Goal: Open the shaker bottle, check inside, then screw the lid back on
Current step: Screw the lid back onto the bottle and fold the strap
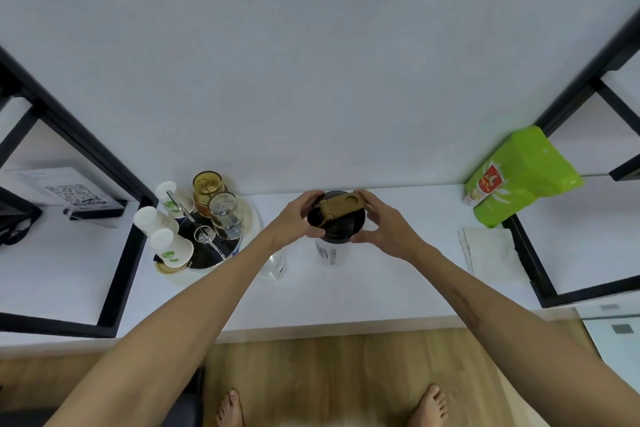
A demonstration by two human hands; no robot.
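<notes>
Shaker bottle (333, 253): white body with dark print, standing upright on the white bench (398, 274), near the middle of the view, close to the back wall. Black lid (341, 227) sits on top, with a tan flip cap and carry loop (341, 206) across it; whether the lid is screwed tight or loose cannot be told.

Left hand (294, 222): wrapped around the left side of the lid, fingers curled over the far rim, thumb at the near side.

Right hand (381, 224): clasping the right side of the lid, fingers over the tan cap's end, thumb underneath the rim. Both forearms are bare and reach in from the bottom corners.

Round tray (242, 215): left of the bottle, on the bench. It carries three white paper cups (171, 248) with green leaf marks, lying tilted, an amber glass jar (207, 192), a clear glass (227, 215) just in front of the jar, and a metal spoon-like tool (211, 243).

Clear plastic bottle (275, 265): between tray and shaker bottle, partly hidden by the left forearm.

Green pouch (523, 177): far right, leaning at the wall, well apart from the shaker bottle.

Folded white cloth (486, 248): lying on the bench in front of the pouch.

QR-code card (74, 196): far left, behind a black frame (121, 253).

Bare feet (230, 407): on the wooden floor (329, 374) below the bench edge.
</notes>
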